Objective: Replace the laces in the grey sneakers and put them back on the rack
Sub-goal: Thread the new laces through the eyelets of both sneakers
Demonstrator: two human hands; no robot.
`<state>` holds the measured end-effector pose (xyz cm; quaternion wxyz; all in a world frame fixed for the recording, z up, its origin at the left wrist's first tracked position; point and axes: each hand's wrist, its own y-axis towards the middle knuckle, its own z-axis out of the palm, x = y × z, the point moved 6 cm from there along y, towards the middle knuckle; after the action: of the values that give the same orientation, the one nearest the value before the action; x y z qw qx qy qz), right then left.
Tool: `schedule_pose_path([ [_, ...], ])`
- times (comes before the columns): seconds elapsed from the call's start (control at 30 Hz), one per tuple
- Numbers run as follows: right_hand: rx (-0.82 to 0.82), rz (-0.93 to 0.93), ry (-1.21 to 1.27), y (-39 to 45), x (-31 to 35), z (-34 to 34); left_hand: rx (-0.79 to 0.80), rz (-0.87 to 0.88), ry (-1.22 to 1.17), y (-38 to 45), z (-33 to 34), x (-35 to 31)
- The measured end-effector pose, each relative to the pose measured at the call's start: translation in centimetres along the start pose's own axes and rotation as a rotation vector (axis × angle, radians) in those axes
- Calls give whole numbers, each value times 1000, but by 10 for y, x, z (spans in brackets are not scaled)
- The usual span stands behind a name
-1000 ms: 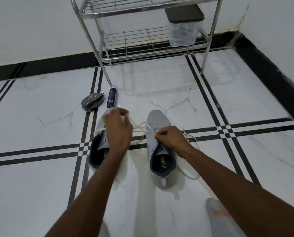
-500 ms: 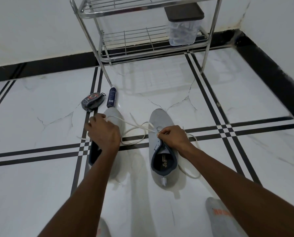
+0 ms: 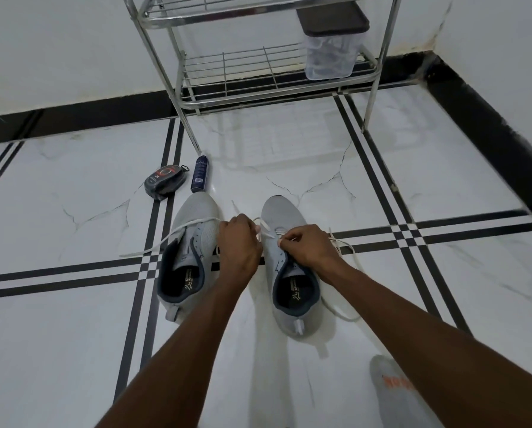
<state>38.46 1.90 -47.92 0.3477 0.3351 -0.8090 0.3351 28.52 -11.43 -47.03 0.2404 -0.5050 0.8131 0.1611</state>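
Observation:
Two grey sneakers stand side by side on the tiled floor, toes pointing away from me: the left sneaker (image 3: 193, 230) and the right sneaker (image 3: 284, 211). A white lace (image 3: 165, 239) runs across both of them and trails onto the floor at the far left. My left hand (image 3: 238, 245) is between the two shoes and pinches the lace near the right sneaker's eyelets. My right hand (image 3: 308, 244) pinches the lace on top of the right sneaker. More lace loops on the floor to the right of that shoe.
A metal wire rack (image 3: 258, 72) stands against the wall ahead, with a clear plastic box with a dark lid (image 3: 331, 41) on its lower shelf. A shoe polish sponge (image 3: 165, 181) and a dark tube (image 3: 199, 173) lie left of the rack's leg. A foot in a grey sock (image 3: 394, 393) shows at bottom right.
My left hand pulled the lace out to the left over the left sneaker, then came back right to the right sneaker. The left sneaker is now uncovered. My right hand stayed on the right sneaker.

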Motion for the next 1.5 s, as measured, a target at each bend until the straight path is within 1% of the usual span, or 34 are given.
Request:
schedule_pose_path([
  [0.03,4,1,-11,1,0,1,48,-51,-102,-1,5,3],
  [0.1,5,-1,-17,1,0,1,87,-50,-185,-2,12,6],
  [0.17,-3,-7,-25,2,-2,0,106,9,-117,-1,11,1],
  [0.2,-6,-11,-34,2,-3,-1,112,47,-20,0,10,-4],
  [0.27,-2,-18,-58,4,-3,-1,133,135,99,1,10,-11],
  [0.33,13,-25,-90,5,-2,0,137,184,139,1,10,-13],
  [0.43,-12,-16,-115,8,-5,-4,178,150,168,5,7,-3],
  [0.5,-75,-11,-105,10,-3,-10,214,86,83,9,-8,1],
  [0.53,-93,-47,-91,11,3,-12,207,65,7,11,-19,0],
  [0.6,-29,-182,-37,11,27,-10,201,77,-123,14,-39,-6],
  [0.63,52,-258,-32,8,43,-6,218,100,-159,15,-46,-10],
  [0.7,233,-367,-116,9,69,3,261,134,-195,14,-52,-13],
  [0.73,308,-369,-169,12,74,7,266,119,-223,14,-55,-9],
  [0.77,351,-316,-188,19,72,5,250,91,-260,16,-58,-2],
  [0.8,353,-213,-144,29,67,1,223,51,-291,17,-63,7],
  [0.83,298,-97,-63,41,59,-7,191,14,-311,19,-68,18],
  [0.87,167,-25,-1,51,51,-18,165,-12,-323,19,-72,27],
  [0.9,7,-8,20,57,47,-30,147,-22,-323,19,-74,33],
  [0.93,-75,-21,38,58,47,-36,144,-12,-310,18,-76,34],
  [0.97,-30,-65,78,55,53,-32,153,4,-292,18,-75,31],
  [1.03,285,-180,85,37,76,-4,191,39,-263,17,-67,24],
  [1.07,422,-207,31,26,83,9,206,53,-247,17,-64,21],
  [1.1,520,-216,-51,18,86,19,215,67,-234,17,-62,19],
  [1.13,575,-225,-130,14,88,24,220,74,-227,18,-61,18],
  [1.17,565,-222,-174,18,87,25,221,75,-220,18,-61,20],
  [1.2,488,-192,-177,28,84,18,217,67,-216,18,-62,22],
  [1.23,341,-145,-149,43,77,6,208,46,-218,18,-64,26],
  [1.27,141,-123,-111,55,73,-13,200,23,-224,17,-66,30],
  [1.3,-23,-123,-79,61,71,-30,192,7,-233,16,-66,33],
  [1.33,-57,-147,-54,62,72,-37,185,5,-233,15,-66,34],
  [1.37,38,-184,-56,58,77,-31,186,18,-227,14,-65,32],
  [1.4,193,-238,-101,49,84,-15,196,36,-227,14,-63,29],
  [1.47,471,-304,-283,25,89,19,231,77,-251,13,-57,19],
  [1.5,526,-310,-342,20,89,28,246,91,-243,11,-55,15],
])
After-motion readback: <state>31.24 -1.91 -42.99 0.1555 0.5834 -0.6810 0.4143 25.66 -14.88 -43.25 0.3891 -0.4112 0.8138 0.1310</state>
